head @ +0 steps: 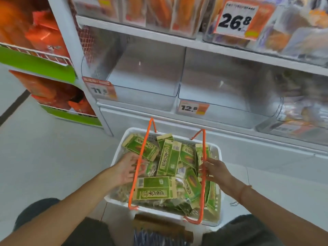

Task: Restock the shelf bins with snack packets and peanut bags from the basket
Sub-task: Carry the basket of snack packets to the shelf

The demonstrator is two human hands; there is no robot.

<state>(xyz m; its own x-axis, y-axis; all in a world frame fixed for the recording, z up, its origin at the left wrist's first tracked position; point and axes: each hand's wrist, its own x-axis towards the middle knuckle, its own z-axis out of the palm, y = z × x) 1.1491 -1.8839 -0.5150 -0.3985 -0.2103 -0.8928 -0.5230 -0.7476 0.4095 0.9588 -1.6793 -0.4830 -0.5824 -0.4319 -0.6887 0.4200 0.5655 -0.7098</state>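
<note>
On the pale tiled floor (53, 157) just in front of the low shelf, a white plastic basket with two thin orange wire handles (213, 221) sits between the person's knees, probably set there so both hands can reach in while the two clear, empty shelf bins (145, 80) stay close above it. The basket is heaped with green-and-tan snack packets (168, 157), flat oblong packs lying at all angles: one near the middle has its long axis running towards the shelf, while the front one (154, 190) lies crosswise, label up. The left hand (126, 170) rests among the packets at the basket's left side, fingers loosely spread and gripping nothing clearly. The right hand (214, 170) is at the right handle, fingers curled beside it; whether they actually pinch the wire cannot be told.
</note>
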